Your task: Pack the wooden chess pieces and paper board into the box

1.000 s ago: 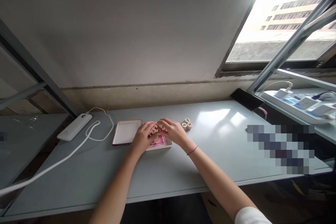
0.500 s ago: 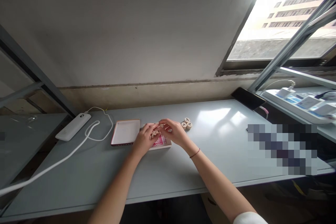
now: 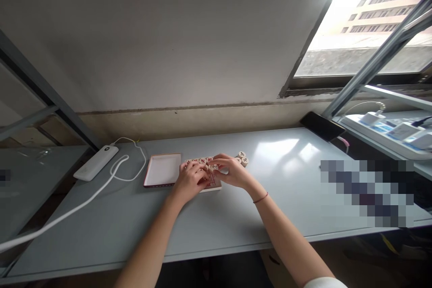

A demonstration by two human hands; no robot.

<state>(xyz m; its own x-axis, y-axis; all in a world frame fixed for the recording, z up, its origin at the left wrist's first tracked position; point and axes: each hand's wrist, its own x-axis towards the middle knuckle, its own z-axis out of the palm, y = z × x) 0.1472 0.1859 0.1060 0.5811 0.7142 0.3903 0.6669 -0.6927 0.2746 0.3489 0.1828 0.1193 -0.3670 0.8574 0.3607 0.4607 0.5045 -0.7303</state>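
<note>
My left hand (image 3: pixel 189 182) rests over a small box (image 3: pixel 212 185) with a pink-lined board inside, fingers curled down on the round wooden game pieces (image 3: pixel 202 161) lined up along its far edge. My right hand (image 3: pixel 233 172) is beside it at the box's right end, fingertips pinched on one of those pieces. Two or three more round pieces (image 3: pixel 242 158) lie loose on the table just right of my right hand. The box's empty lid (image 3: pixel 162 169) lies open-side up to the left.
The grey table (image 3: pixel 216 225) holds a white power bank (image 3: pixel 96 162) with a white cable (image 3: pixel 67 212) at the far left. A dark phone (image 3: pixel 322 126) leans at the back right. Beyond it a shelf carries white chargers (image 3: pixel 401 131). A blurred patch covers the right.
Both hands have shifted slightly over the box; a row of pieces along its far edge now shows. The camera has tilted a little.
</note>
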